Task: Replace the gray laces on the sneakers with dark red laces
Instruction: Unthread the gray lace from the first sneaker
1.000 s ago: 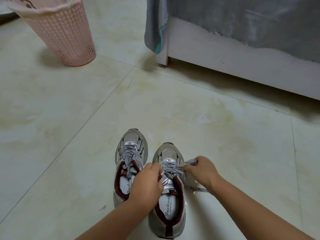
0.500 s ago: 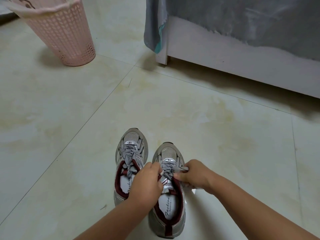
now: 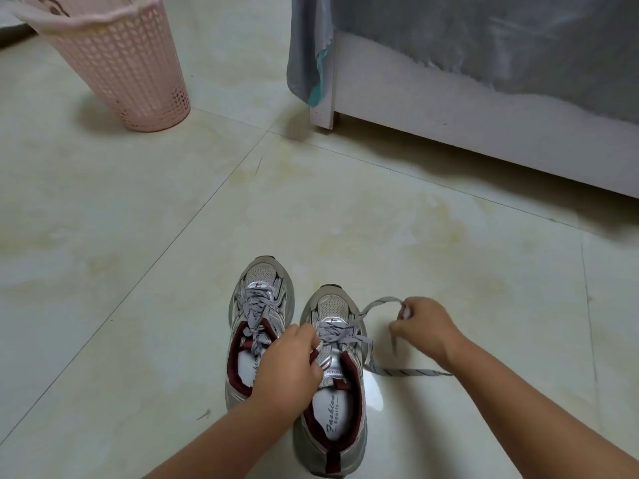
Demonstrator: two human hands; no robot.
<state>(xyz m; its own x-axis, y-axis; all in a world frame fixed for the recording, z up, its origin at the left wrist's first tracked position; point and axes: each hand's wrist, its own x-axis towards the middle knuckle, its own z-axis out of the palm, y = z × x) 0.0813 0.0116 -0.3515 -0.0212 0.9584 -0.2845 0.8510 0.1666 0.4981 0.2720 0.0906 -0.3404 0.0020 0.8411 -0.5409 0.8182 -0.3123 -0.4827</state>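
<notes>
Head view: right hand (image 3: 423,328) pinches gray lace (image 3: 378,303); left hand (image 3: 288,366) grips right sneaker (image 3: 333,385).

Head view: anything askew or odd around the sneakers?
Only the right sneaker: its gray lace is partly pulled out and trails across the floor, pinched by the right hand. Expected mid-unlacing; nothing spilled or damaged.

Two gray sneakers stand side by side on the pale tiled floor (image 3: 173,236), the left sneaker (image 3: 259,316) laced and tied, the right sneaker (image 3: 332,382) partly unlaced. The left hand (image 3: 288,368) rests on the right sneaker's tongue, while the right hand (image 3: 423,328) pinches a loose gray lace (image 3: 375,305) out to the side, its free end trailing on the floor. A pink basket (image 3: 124,63) and a bed frame (image 3: 466,115) draped in gray cloth (image 3: 484,36) stand farther off.
</notes>
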